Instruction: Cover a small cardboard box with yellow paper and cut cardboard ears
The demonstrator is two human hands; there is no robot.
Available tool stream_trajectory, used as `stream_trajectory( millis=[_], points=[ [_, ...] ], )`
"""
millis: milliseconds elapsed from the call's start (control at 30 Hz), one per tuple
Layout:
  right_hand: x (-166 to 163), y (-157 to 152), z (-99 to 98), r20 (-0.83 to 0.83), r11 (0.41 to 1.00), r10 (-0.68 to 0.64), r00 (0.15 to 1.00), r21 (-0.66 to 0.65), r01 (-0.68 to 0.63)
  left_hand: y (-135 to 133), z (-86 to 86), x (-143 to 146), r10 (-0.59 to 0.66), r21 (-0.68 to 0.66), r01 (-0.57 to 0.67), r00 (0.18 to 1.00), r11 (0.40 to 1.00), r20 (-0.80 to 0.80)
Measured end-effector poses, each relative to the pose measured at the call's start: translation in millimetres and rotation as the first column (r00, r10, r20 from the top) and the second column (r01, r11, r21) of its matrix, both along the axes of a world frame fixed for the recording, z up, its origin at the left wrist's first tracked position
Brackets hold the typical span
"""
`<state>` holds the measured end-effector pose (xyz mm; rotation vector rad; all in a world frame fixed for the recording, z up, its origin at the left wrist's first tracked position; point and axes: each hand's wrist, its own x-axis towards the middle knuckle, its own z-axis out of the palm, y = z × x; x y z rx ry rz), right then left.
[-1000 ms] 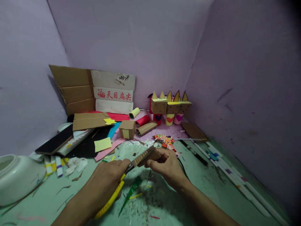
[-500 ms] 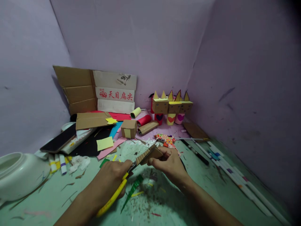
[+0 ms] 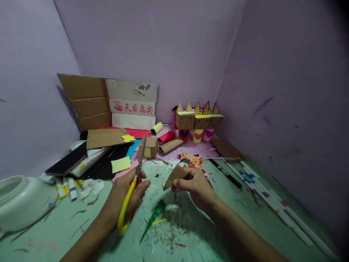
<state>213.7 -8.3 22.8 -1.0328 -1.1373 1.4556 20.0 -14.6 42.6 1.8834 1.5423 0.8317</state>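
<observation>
My left hand (image 3: 129, 193) grips scissors (image 3: 127, 207) with yellow handles, one showing red inside. The blades point up and away, in front of a small cardboard box (image 3: 151, 147). A narrow ribbed strip (image 3: 141, 153), seemingly corrugated cardboard, lies along the blades; whether my left fingers touch it I cannot tell. Between thumb and fingers, my right hand (image 3: 192, 183) pinches a small angular piece of cardboard (image 3: 174, 176) above the table, apart from the scissors. Below the hands lie a green pointed scrap (image 3: 154, 218) and yellow slivers (image 3: 159, 221).
A white pot (image 3: 29, 203) stands at left near several markers (image 3: 72, 189). Cardboard sheets (image 3: 107, 139), paper and tubes (image 3: 171, 145) cover the back. Box-headed figures with pointed ears (image 3: 201, 122) stand at back right. Long white sticks (image 3: 275, 207) lie along the right wall.
The scissors have come away from the cardboard piece, swinging up and left with the ribbed strip. My right hand stays nearly in place, its piece turned slightly.
</observation>
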Motion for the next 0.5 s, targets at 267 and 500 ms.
stream_trajectory(
  millis=[267, 500],
  points=[
    [-13, -9, 0.8, 0.082, 0.991, 0.107, 0.991, -0.090, -0.099, -15, -0.9, 17, -0.023, -0.189, 0.098, 0.931, 0.977, 0.363],
    [-22, -15, 1.9, 0.090, 0.997, 0.075, 0.993, -0.016, -0.074, -23, -12.4, 25, 0.002, -0.162, 0.095, 0.858, 0.982, 0.513]
  ],
)
